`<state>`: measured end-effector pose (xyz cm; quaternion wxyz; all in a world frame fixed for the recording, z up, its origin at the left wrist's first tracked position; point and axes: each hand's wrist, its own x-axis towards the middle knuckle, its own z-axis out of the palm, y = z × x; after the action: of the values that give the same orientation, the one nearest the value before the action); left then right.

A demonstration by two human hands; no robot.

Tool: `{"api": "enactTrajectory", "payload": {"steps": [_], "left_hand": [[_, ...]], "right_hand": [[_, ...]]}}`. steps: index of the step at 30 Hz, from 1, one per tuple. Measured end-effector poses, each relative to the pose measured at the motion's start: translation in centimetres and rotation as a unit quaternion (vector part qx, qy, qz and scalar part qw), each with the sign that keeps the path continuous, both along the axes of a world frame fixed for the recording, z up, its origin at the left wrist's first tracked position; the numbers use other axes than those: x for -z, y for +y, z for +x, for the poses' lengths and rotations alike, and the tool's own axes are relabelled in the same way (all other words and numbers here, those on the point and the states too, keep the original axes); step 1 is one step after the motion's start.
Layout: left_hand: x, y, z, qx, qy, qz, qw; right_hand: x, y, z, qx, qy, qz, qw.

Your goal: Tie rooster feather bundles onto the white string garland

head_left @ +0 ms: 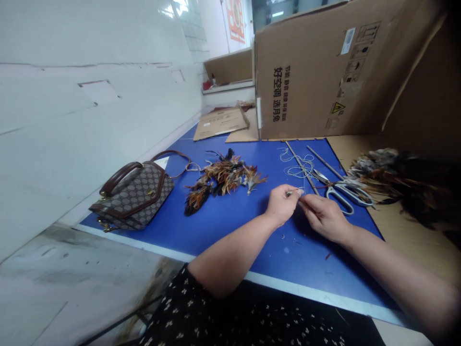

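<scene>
Bright, even light; glare on the white wall (173, 9) far left of the left hand (283, 204). Soft shadow under the right hand (324, 217); blur and darkness right of it.

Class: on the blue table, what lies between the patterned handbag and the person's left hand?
A loose pile of brown and black feathers lies between the handbag and the left hand, seen in the head view.

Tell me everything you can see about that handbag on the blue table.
The handbag is small and boxy, in grey-brown patterned material with dark brown trim, a stiff top handle and gold-coloured fittings. It is shut and sits near the left edge of the blue tabletop. Its thin strap loops toward the feather pile. No hand touches it.
</scene>
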<state>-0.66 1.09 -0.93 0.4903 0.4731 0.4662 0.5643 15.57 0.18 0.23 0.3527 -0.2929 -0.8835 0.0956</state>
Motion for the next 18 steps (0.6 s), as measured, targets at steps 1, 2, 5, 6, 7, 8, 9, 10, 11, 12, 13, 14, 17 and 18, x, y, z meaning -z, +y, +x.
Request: {"api": "enactTrajectory", "payload": {"steps": [1,2,5,6,7,8,9,10,11,12,13,14,17,18], "left_hand": [[0.0,0.2,-0.3,0.013,0.030,0.004,0.999],[0.1,0.4,-0.7,0.026,0.063,0.008,0.998],[0.1,0.7,-1.5,0.072,0.170,0.038,0.982],[0.0,0.7,-1.7,0.094,0.202,0.066,0.973],[-0.1,0.7,-1.8,0.119,0.231,0.100,0.961],[-0.2,0.6,-1.9,0.146,0.253,0.136,0.947],[-0.4,0.5,-1.9,0.174,0.268,0.168,0.932],[-0.5,0.4,-1.9,0.200,0.276,0.191,0.921],[-0.7,0.3,-1.9,0.217,0.275,0.204,0.914],[-0.8,0.2,-1.9,0.222,0.267,0.207,0.915],[-0.9,0.1,-1.8,0.217,0.252,0.202,0.921],[-0.9,0.0,-1.7,0.203,0.231,0.189,0.933],[-0.8,-0.1,-1.5,0.149,0.142,0.120,0.971],[-0.7,-0.1,-1.3,0.135,0.110,0.097,0.980]], "right_hand": [[-0.3,0.1,0.4,-0.005,-0.011,-0.002,1.000],[-0.6,0.3,0.9,-0.009,-0.024,-0.005,1.000],[-1.4,1.1,2.3,-0.004,-0.050,-0.016,0.999],[-1.5,1.4,2.8,-0.002,-0.053,-0.020,0.998],[-1.5,1.7,3.1,-0.005,-0.055,-0.027,0.998],[-1.5,2.0,3.4,-0.009,-0.055,-0.038,0.998],[-1.4,2.2,3.6,-0.014,-0.053,-0.051,0.997],[-1.3,2.4,3.7,-0.021,-0.050,-0.069,0.996],[-1.3,2.6,3.7,-0.025,-0.043,-0.088,0.995],[-1.3,2.6,3.7,-0.024,-0.031,-0.107,0.993],[-1.3,2.6,3.7,-0.017,-0.014,-0.125,0.992],[-1.4,2.6,3.6,-0.006,0.005,-0.142,0.990],[-1.7,2.2,3.1,0.017,0.055,-0.185,0.981],[-1.8,2.0,2.9,0.014,0.061,-0.196,0.979]]}}
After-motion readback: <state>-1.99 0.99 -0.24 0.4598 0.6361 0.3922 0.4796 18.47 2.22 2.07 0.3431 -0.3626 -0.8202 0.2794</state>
